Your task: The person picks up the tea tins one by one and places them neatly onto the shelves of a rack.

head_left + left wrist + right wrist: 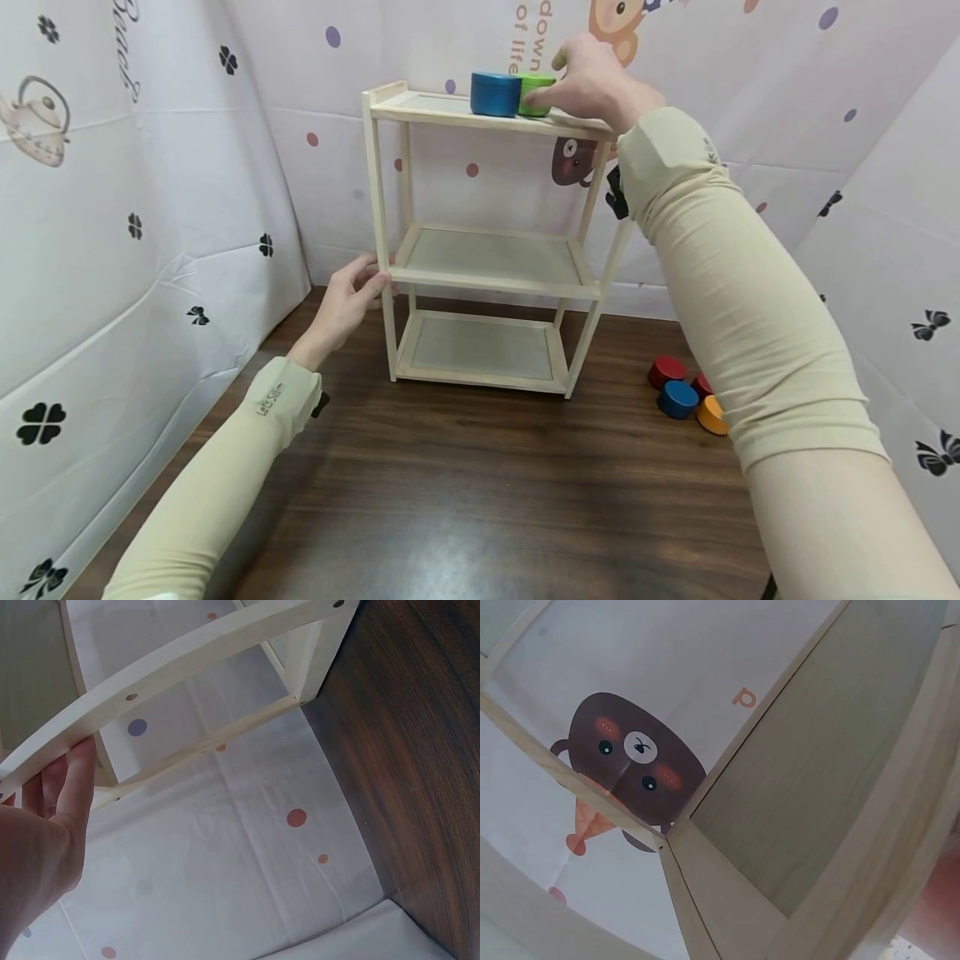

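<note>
A pale wooden three-tier shelf rack [495,287] stands on the dark wooden surface. My left hand [347,300] grips its left front post at the middle tier, thumb in front; in the left wrist view fingers [75,784] reach behind the wooden bar. On the top tier a blue round tin [495,94] sits beside a bright green round tin [534,93]. My right hand [592,83] holds the green tin, thumb across its front; its far side is hidden. The right wrist view shows mostly the rack's frame and panel [810,772], with a blurred bit of hand at the edge.
To the right of the rack, several round tins lie close together on the tabletop: a red one [667,372], a blue one [678,400], a yellow one [712,415] and another red one partly behind my right sleeve. Patterned white cloth [187,183] hangs around the sides and back.
</note>
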`<control>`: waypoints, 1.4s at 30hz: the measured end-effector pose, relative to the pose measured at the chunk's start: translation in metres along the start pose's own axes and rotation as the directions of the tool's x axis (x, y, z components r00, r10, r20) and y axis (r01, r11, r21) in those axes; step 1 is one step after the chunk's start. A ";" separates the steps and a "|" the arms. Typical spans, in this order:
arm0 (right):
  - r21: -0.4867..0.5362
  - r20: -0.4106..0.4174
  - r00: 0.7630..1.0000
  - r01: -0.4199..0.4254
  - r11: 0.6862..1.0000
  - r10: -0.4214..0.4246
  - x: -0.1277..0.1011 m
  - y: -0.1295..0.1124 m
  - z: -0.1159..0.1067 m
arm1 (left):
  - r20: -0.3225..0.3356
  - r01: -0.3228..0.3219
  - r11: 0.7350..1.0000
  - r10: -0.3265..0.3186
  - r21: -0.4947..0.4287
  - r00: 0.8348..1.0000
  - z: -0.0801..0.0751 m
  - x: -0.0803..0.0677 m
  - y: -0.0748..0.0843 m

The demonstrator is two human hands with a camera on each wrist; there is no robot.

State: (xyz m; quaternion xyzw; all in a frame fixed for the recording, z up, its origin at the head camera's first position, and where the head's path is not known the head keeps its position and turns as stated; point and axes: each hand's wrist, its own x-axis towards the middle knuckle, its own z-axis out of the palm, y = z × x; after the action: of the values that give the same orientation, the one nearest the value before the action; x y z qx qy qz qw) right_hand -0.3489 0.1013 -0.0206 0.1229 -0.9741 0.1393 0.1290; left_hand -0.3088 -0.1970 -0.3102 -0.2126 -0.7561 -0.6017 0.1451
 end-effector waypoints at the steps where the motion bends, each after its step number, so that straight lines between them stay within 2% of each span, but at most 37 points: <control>1: -0.002 -0.001 1.000 0.003 1.000 -0.003 0.000 0.000 0.000 | 0.001 -0.001 1.000 0.001 -0.002 1.000 0.000 0.000 0.000; 10: 0.050 0.015 1.000 -0.020 0.999 0.019 0.002 -0.005 0.006 | -0.005 0.014 1.000 -0.014 0.002 1.000 0.000 0.001 -0.001; 32: 0.056 0.015 1.000 0.008 0.998 -0.009 0.005 -0.007 0.013 | 0.001 0.022 1.000 -0.022 -0.012 1.000 -0.001 -0.001 -0.001; 42: 0.073 0.009 1.000 0.017 0.997 -0.017 -0.001 -0.002 0.008 | 0.000 0.017 1.000 -0.017 -0.002 1.000 -0.002 0.000 -0.001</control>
State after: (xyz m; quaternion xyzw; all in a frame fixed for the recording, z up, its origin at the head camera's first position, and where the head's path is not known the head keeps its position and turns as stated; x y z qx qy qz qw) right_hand -0.3494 0.0974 -0.0281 0.1364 -0.9678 0.1733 0.1210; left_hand -0.3096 -0.1986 -0.3101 -0.2061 -0.7573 -0.6037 0.1397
